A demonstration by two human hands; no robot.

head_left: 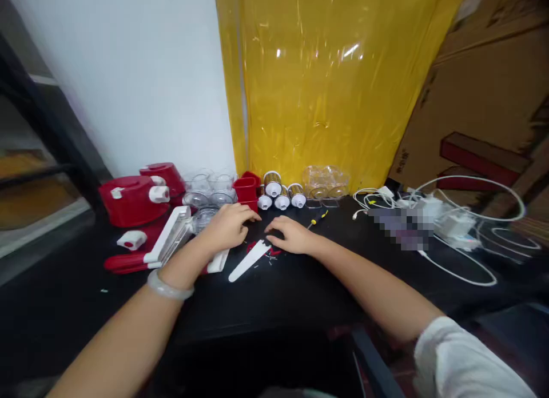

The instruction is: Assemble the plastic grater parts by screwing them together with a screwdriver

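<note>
- The left hand reaches in from the near left, palm turned down over the black table, its fingers bent and pointing right; thumb and forefinger stand apart, with nothing seen between them.
- The right hand comes in from the near right, fingers pointing left toward the other hand; its thumb and fingers are parted too, and the two hands do not touch.
- A pale bracelet rings the left wrist; a white sleeve covers the right arm above the elbow.
- The white tapered piece lies flat on the table between the forearms, its long axis slanting from near left to far right. Its narrow rounded end points near left; the wider, notched end points far right, just beside the right thumb. Whether they touch, I cannot tell.
- Small red parts and loose screws lie around that notched end.
- Beyond the right hand, a screwdriver with a yellow-and-black handle slants to the far right.
- White-ended drums are stacked at the far middle, right of red open-topped parts.
- At far right, a cardboard box bears dark printed characters, too blurred to read, and a red printed shape.
</note>
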